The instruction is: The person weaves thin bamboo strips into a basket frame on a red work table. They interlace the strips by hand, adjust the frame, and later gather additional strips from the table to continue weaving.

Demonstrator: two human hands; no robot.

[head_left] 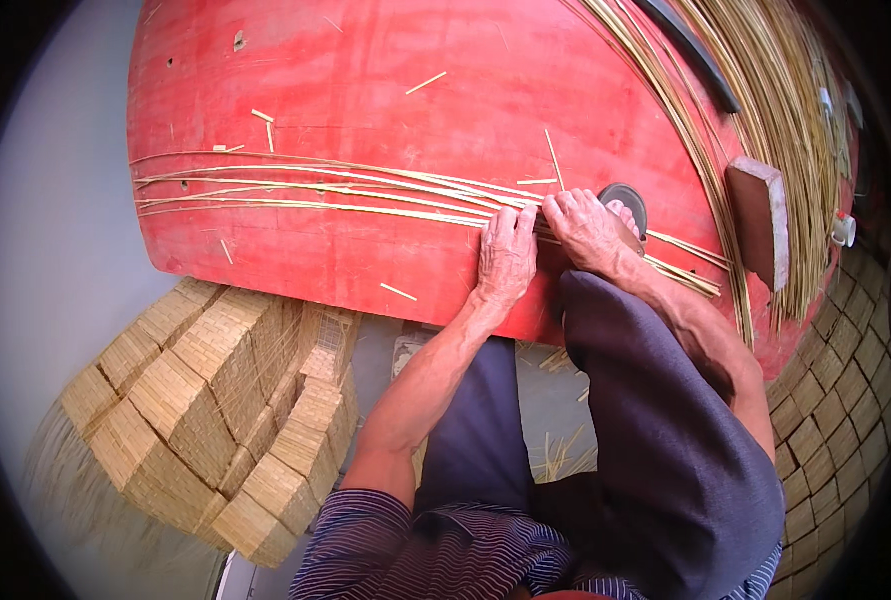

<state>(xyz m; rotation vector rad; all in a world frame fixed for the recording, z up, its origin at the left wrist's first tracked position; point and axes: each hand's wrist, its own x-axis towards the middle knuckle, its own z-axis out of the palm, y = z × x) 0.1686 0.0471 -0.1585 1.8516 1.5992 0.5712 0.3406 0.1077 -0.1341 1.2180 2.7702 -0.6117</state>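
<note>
Several long, thin bamboo strips lie across a red board, fanning apart toward its left edge. My left hand presses down on them near the board's front edge, fingers curled over the strips. Close beside it, my right hand is closed over the same strips; its fingers hide what lies under them. My foot in a dark sandal rests on the board just past the right hand, and the strips' other ends come out to the right of it.
A thick bundle of long strips lies along the right side, with a reddish-brown brick and a dark curved bar there. Short cut pieces are scattered on the board. Stacked bundles of cut sticks stand at lower left, more at right.
</note>
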